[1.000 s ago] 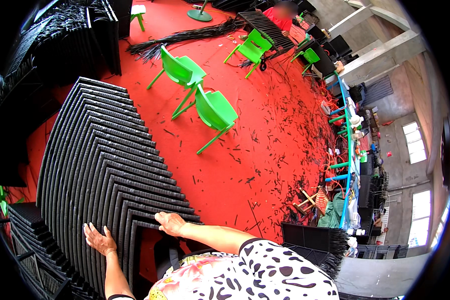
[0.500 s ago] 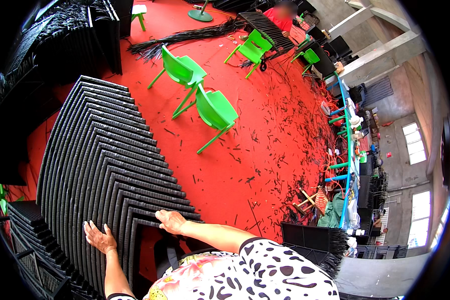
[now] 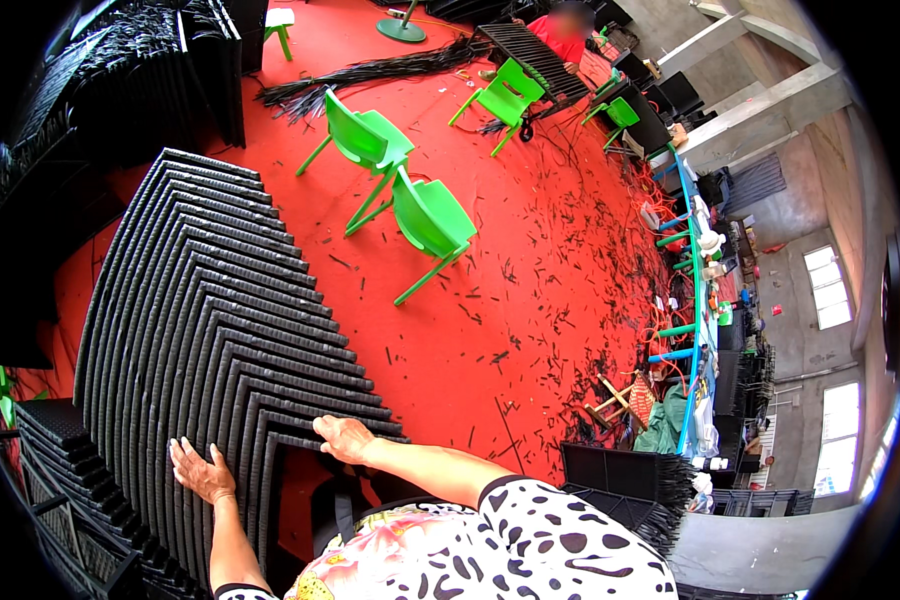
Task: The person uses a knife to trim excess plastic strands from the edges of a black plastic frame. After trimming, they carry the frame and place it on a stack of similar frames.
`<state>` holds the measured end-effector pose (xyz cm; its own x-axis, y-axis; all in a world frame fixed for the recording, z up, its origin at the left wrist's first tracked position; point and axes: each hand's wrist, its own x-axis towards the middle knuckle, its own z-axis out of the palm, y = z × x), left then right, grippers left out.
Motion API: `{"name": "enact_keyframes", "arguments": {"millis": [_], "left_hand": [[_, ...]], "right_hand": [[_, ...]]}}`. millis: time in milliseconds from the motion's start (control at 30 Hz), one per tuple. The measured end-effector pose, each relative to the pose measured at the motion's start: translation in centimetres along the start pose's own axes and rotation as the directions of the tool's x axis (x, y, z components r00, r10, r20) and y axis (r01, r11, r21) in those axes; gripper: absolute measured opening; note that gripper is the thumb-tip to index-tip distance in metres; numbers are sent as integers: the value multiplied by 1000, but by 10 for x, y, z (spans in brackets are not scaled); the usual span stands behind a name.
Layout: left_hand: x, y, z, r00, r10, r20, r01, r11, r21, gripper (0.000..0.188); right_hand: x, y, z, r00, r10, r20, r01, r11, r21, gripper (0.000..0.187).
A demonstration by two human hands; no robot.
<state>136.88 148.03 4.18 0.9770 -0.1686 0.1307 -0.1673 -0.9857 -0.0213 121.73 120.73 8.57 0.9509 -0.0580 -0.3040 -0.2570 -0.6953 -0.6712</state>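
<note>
A row of black woven rattan panels (image 3: 185, 290), each bent at a corner, stands nested close together on my left. My left hand (image 3: 204, 473) lies flat against the long side of the row, fingers spread. At the near end, my right hand (image 3: 343, 439) has its fingers bent over the edge of the closest panel, near its tip. The undersides of the right fingers are hidden.
Green plastic chairs (image 3: 435, 215) stand on the red floor (image 3: 400, 330), which is strewn with black scraps. More black panels (image 3: 55, 445) are stacked at my left. A long blue-edged table (image 3: 700, 300) runs along the right. A person in red (image 3: 560, 38) sits far off.
My hands keep their places on the panels. The near panels and my right hand show only a very slight shift to the right.
</note>
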Motion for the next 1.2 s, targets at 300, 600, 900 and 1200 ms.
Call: {"name": "enact_keyframes", "arguments": {"millis": [300,600,900,1200], "left_hand": [[0,2,-3,1000,1,-9,-1,1000,-8,61],[0,1,-2,1000,6,-13,-6,1000,-22,61],[1,2,-6,1000,-8,21,8,1000,-4,61],[0,1,-4,1000,0,13,0,1000,5,61]], "right_hand": [[1,2,0,1000,1,19,-1,1000,19,38],[2,1,-2,999,7,32,-8,1000,29,36],[2,-1,-4,999,11,37,-13,999,39,36],[1,1,1,998,-37,-52,39,998,43,33]]}}
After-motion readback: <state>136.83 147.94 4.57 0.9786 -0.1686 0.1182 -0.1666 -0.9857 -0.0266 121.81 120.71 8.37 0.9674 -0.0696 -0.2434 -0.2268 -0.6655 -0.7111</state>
